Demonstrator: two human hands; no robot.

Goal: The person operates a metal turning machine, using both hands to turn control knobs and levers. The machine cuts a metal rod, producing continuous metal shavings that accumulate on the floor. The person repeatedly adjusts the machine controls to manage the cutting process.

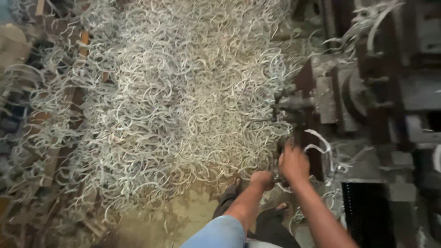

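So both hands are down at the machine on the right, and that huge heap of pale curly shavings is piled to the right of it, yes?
Not quite. Both hands, left and right, are at the machine, but the head view shows the heap of pale curly shavings lying to its left.

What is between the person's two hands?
In the head view, a small dark metal part at the machine's lower edge sits between the left hand and right hand; its details are blurred.

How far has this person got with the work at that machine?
A big heap of pale curled shavings already covers the floor. Both hands, left hand and right hand, are busy at the dark machine. What they hold is hidden, so how much remains can't be judged.
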